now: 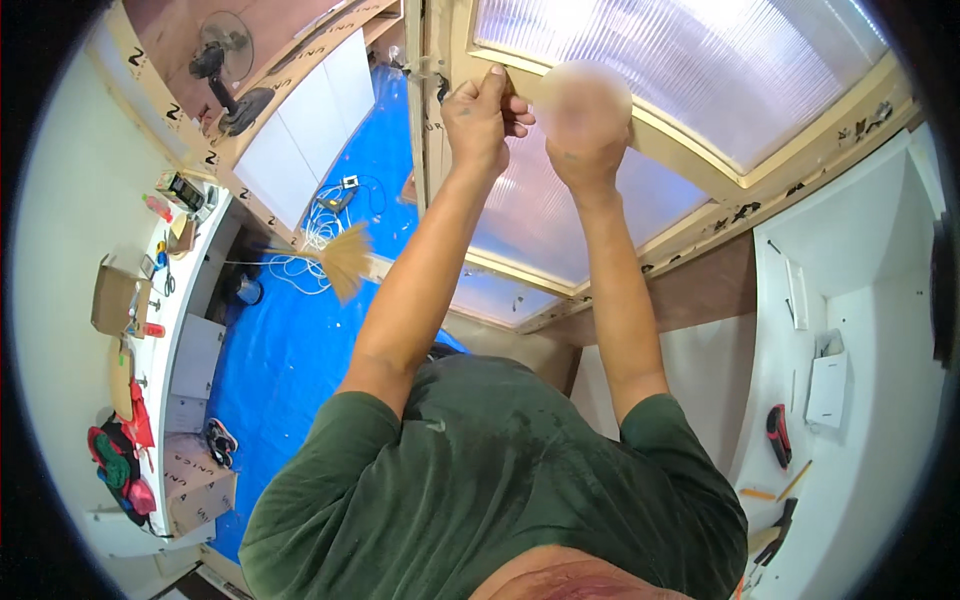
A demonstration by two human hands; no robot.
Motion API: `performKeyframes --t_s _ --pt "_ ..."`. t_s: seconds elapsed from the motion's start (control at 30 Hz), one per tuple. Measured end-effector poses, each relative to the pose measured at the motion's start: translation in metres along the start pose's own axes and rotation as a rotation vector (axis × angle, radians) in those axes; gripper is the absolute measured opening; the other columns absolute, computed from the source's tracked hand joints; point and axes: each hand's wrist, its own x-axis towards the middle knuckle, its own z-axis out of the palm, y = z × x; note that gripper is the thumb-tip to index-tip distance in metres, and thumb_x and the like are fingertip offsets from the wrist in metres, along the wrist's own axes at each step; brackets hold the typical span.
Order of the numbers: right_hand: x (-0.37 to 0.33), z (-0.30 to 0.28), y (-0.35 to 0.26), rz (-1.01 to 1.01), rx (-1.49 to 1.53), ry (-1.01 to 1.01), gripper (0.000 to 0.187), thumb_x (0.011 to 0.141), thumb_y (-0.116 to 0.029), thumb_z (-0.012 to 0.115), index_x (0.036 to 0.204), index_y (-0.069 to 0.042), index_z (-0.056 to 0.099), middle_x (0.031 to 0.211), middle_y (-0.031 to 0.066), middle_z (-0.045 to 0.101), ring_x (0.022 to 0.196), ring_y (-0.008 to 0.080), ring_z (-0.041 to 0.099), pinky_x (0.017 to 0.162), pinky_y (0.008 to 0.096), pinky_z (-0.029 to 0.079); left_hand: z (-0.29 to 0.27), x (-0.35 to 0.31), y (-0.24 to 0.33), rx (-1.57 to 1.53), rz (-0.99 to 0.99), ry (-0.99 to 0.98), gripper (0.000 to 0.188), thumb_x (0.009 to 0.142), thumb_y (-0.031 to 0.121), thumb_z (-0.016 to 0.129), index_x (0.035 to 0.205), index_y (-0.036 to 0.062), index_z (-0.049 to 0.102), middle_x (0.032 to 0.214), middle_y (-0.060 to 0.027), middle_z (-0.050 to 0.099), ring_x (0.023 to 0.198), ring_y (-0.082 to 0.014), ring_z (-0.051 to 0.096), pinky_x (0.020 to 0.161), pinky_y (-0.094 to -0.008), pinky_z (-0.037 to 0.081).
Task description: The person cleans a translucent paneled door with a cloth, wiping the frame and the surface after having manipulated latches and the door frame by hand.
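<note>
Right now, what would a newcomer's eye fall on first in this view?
Probably the bright blue sheeting spread out at left. Next, the raised left hand and right hand at top centre, seen against a wooden frame with ribbed, translucent panels. The black fan at upper left may catch the eye too.

Panes [700, 70] look glossy and ribbed, their frame [800, 160] smooth, the floor sheet [270, 370] plastic

Brightly lit | glare — ribbed pane [700, 70] | right hand [588, 155] partly blurred | fisheye bend — black corners
</note>
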Motion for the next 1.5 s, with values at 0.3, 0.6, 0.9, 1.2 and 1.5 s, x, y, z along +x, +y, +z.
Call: performKeyframes --t_s 0.3,0.6,0.9,1.2,1.5 --pt "0.004 0.000 0.000 -0.034 -0.086 -0.010 0.027 0.079 0.000 0.068 0.105 -0.005 0.071 0.099 0.0117 0.068 0.092 0.0315 0.066 0.085 0.0428 0.051 -0.013 0.007 0.025 0.180 -0.006 -0.076 0.032 0.100 0.030 0.071 0.083 0.0039 0.065 0.071 -0.0100 0.069 0.052 -0.0169 0.066 0.042 -0.0267 0.049" --pt "0.002 0.002 -0.003 -0.034 -0.060 0.009 0.028 0.078 0.000 0.068 0.105 -0.007 0.072 0.101 0.0109 0.068 0.093 0.0313 0.066 0.084 0.0433 0.051 -0.003 0.002 0.009 0.203 0.122 -0.022 0.033 0.102 0.025 0.069 0.079 0.0024 0.062 0.066 -0.0092 0.066 0.049 -0.0144 0.063 0.039 -0.0259 0.046" --pt "0.000 -0.001 -0.001 -0.028 -0.089 -0.028 0.028 0.079 -0.001 0.068 0.106 -0.006 0.070 0.102 0.0108 0.068 0.096 0.0311 0.066 0.085 0.0433 0.050 -0.008 0.001 0.010 0.300 0.206 -0.055 0.020 0.099 0.017 0.069 0.092 -0.0009 0.066 0.075 -0.0085 0.068 0.054 -0.0128 0.064 0.044 -0.0254 0.050" --pt "0.000 -0.002 0.000 -0.066 -0.072 -0.020 0.026 0.081 -0.001 0.067 0.106 -0.005 0.070 0.102 0.0113 0.068 0.094 0.0315 0.066 0.085 0.0433 0.050 -0.004 -0.006 -0.024 0.917 0.954 0.114 0.038 0.096 0.006 0.068 0.131 -0.0065 0.061 0.091 -0.0136 0.066 0.073 -0.0229 0.066 0.060 -0.0347 0.056" --pt "0.001 0.001 -0.004 -0.063 -0.108 -0.004 0.028 0.079 -0.003 0.068 0.106 -0.006 0.071 0.102 0.0108 0.068 0.094 0.0312 0.065 0.086 0.0430 0.050 -0.016 0.000 -0.012 1.043 1.120 0.044 0.037 0.090 0.001 0.071 0.127 -0.0010 0.064 0.088 -0.0137 0.067 0.072 -0.0297 0.065 0.063 -0.0396 0.055"
